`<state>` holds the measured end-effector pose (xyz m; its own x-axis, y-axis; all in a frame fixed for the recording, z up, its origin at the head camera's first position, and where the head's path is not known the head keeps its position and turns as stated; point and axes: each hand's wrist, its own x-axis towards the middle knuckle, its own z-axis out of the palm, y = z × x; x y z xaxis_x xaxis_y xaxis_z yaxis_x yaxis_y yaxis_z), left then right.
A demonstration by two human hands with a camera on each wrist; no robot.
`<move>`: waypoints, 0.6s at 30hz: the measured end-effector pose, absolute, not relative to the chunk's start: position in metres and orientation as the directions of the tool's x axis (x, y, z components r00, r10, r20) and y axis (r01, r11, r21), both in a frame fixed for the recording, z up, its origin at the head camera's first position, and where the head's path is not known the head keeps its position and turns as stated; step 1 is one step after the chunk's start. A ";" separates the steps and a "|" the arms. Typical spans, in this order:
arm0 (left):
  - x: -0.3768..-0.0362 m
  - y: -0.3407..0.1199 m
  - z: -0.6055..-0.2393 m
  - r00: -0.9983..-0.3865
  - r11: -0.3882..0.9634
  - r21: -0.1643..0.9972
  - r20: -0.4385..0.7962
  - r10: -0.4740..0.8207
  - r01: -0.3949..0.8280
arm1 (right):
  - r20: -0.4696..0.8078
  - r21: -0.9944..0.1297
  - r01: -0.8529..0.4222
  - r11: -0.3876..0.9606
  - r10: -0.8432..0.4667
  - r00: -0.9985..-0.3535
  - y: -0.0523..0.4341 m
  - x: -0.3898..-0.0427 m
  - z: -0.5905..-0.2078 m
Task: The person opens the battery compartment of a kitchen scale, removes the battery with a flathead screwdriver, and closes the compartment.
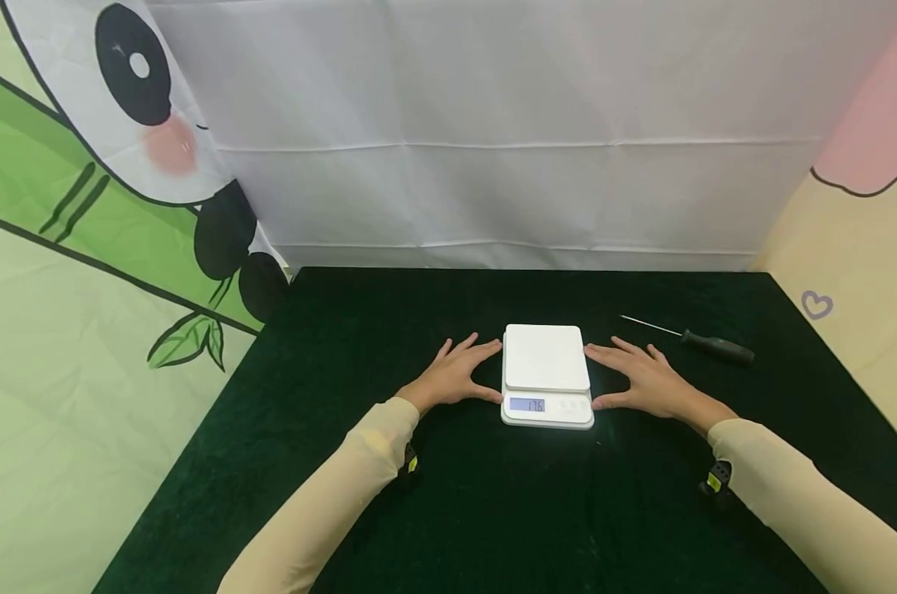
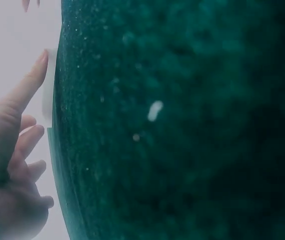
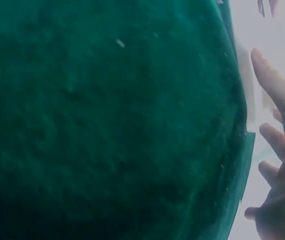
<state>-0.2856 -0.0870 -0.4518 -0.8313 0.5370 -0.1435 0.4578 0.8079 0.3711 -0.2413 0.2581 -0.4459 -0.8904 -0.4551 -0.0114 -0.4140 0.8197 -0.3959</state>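
A white digital kitchen scale (image 1: 545, 356) lies flat on the dark green table, and its lit display (image 1: 526, 405) shows digits that look like 17.6. Nothing rests on its weighing plate. At the scale's left side is my left hand (image 1: 455, 377), fingers spread, with thumb and index fingertips right at the edge. My right hand (image 1: 644, 384) mirrors it on the other side, thumb tip by the lower corner and index finger higher up. Both wrist views catch the spread fingers beside a pale edge of the scale (image 2: 48, 100), washed out by glare.
A screwdriver (image 1: 718, 346) with a black handle lies beyond my right hand, its thin shaft pointing left. The green cloth (image 1: 478, 511) covers the table. A white curtain (image 1: 493, 198) hangs behind the far edge, with printed cloths on both sides.
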 end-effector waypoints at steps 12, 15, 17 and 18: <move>-0.282 -0.084 -0.450 -0.788 0.803 0.389 -0.249 0.564 0.452 | -0.048 -0.465 -0.397 0.791 -0.471 -0.881 0.253 -0.232 -0.450; -0.281 -0.083 -0.451 -0.788 0.806 0.387 -0.257 0.560 0.447 | -0.050 -0.460 -0.390 0.797 -0.462 -0.886 0.252 -0.231 -0.452; -0.280 -0.083 -0.451 -0.790 0.809 0.386 -0.258 0.557 0.444 | -0.044 -0.453 -0.390 0.802 -0.457 -0.889 0.252 -0.230 -0.454; -0.280 -0.083 -0.452 -0.791 0.809 0.386 -0.256 0.556 0.444 | -0.040 -0.449 -0.391 0.804 -0.455 -0.890 0.252 -0.230 -0.455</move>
<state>-0.2802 -0.0826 -0.4516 -0.7908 0.5559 -0.2561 0.4436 0.8089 0.3860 -0.2301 0.2519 -0.4551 -0.8896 -0.4549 -0.0404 -0.3906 0.8037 -0.4489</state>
